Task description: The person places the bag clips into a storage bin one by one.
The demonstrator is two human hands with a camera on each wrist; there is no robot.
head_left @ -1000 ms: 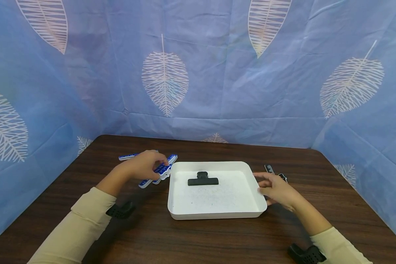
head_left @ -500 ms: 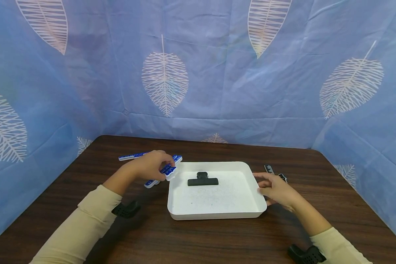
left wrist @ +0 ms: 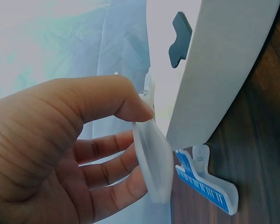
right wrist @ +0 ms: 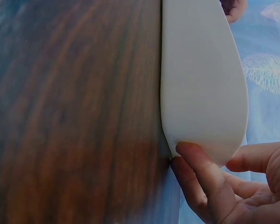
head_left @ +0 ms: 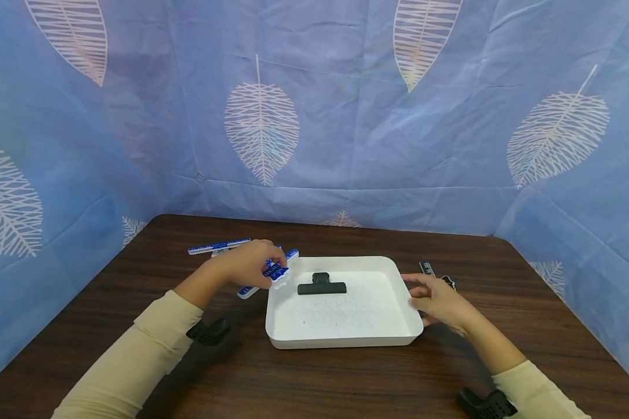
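My left hand (head_left: 251, 263) pinches a blue-and-white ruler-marked clip (head_left: 276, 271) just above the left edge of a white tray (head_left: 346, 342). In the left wrist view, thumb and fingers hold the clip's white side (left wrist: 154, 158) right beside the tray wall. My right hand (head_left: 442, 302) holds the tray's right side, with the thumb at the rim and fingertips (right wrist: 189, 151) against the outer wall. Inside the tray lies a black clip (head_left: 322, 287) with a wide bar.
Another blue-and-white clip (head_left: 219, 247) lies on the dark wooden table (head_left: 304, 384), behind my left hand. A black-and-white clip (head_left: 427, 267) sits right of the tray, partly hidden by my right hand. A blue leaf-print curtain (head_left: 335, 145) surrounds the table.
My left hand has moved right with the blue-and-white clip, to the tray's left rim. More of the other blue-and-white clip shows now. The right hand and tray have stayed put.
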